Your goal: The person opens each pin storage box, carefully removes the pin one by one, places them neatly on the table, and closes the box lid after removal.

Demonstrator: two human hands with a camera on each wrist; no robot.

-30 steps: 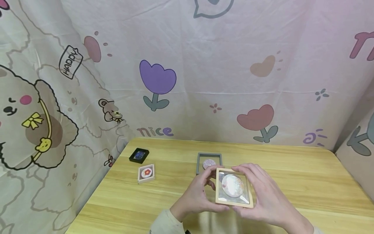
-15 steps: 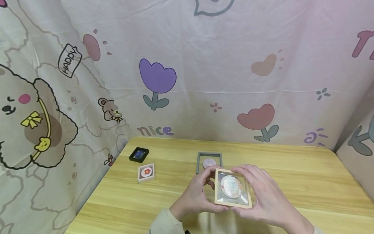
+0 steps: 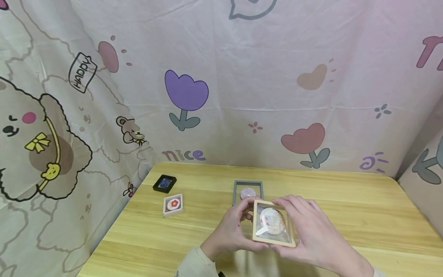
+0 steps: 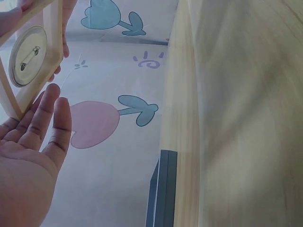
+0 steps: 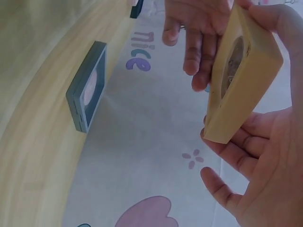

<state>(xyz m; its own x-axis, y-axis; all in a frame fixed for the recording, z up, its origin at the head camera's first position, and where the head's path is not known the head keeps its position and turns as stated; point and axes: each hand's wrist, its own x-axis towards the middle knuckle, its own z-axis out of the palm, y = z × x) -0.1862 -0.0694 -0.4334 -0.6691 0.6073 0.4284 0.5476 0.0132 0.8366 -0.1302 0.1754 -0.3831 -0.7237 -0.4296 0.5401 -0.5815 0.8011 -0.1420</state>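
Note:
Both hands hold a pale wood-coloured display frame [image 3: 254, 223] above the table's front half. Its clear film shows a round, pale patterned badge [image 3: 272, 221]. From behind, in the left wrist view, the badge back [image 4: 39, 66] carries a safety-pin clasp. My left hand [image 3: 230, 231] grips the frame's left side, thumb at the lower edge and fingers at the upper corner. My right hand [image 3: 311, 231] grips the right side likewise, thumb below and fingers on top. In the right wrist view the frame's thick side [image 5: 253, 94] rests between right thumb and fingers.
Beyond the hands a grey frame [image 3: 235, 192] with a glittery lilac round badge [image 3: 247, 192] stands on the wooden table [image 3: 363, 207]. Left of it lie a black frame [image 3: 157, 187] and a pale pink frame [image 3: 165, 211] holding a flower badge [image 3: 174, 204]. Printed cloth [image 3: 242, 77] hangs behind.
The held frame has shifted slightly left and tilted a little, so the glare across its film has shrunk to a small streak. Both hands keep their grip; the other frames stay put.

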